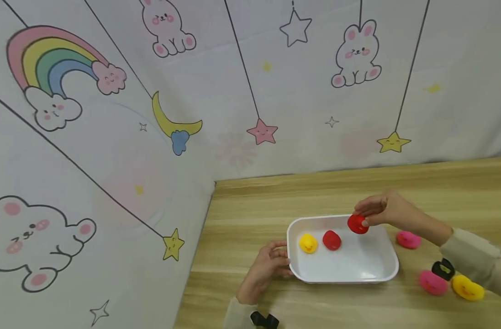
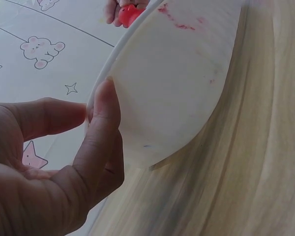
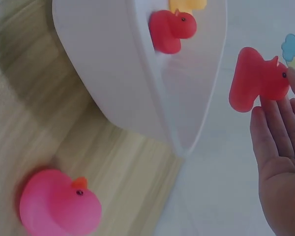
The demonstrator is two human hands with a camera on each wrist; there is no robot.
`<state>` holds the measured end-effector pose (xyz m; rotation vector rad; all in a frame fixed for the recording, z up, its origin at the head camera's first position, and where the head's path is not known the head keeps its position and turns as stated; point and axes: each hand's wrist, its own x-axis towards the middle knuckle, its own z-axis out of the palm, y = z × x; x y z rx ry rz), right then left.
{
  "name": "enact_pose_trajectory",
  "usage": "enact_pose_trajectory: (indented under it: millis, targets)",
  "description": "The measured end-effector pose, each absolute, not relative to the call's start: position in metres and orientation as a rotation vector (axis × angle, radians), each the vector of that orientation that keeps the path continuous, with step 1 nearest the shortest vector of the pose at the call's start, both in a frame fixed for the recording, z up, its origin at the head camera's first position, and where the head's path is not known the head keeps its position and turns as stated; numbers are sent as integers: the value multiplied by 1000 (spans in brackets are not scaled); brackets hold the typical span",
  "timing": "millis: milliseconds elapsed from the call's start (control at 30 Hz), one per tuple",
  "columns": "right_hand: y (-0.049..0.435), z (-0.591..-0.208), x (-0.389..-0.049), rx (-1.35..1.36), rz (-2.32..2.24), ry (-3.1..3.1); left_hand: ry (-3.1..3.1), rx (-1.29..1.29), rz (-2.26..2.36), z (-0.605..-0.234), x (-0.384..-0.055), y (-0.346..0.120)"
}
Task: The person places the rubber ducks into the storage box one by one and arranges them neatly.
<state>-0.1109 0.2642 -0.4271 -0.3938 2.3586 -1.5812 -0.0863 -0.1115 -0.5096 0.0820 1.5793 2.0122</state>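
A white tray (image 1: 340, 274) stands on the table, holding a yellow rubber duck (image 1: 308, 243) and a red rubber duck (image 1: 331, 240) at its left side. My left hand (image 1: 270, 265) pinches the tray's left rim between thumb and fingers; the left wrist view shows this grip on the tray wall (image 2: 162, 93) up close. Over the tray's back right part, my right hand (image 1: 392, 212) holds a second red rubber duck (image 3: 253, 81) by its head between thumb and fingertips, above the rim.
Right of the tray lie a pink rubber duck (image 1: 408, 239), another pink duck (image 1: 433, 282) and a yellow duck (image 1: 468, 288). A black wrist device (image 1: 443, 269) sits by my right sleeve. Behind the wooden table (image 1: 250, 201) hangs a white cloth (image 1: 217, 82) with cartoon prints.
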Motion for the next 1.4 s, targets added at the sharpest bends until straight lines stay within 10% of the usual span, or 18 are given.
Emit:
enact_pose_trajectory:
  millis: [1400]
  targets:
    - [256, -457, -102, -497, -1225, 2492, 1565, 63, 2003, -508, -85, -106]
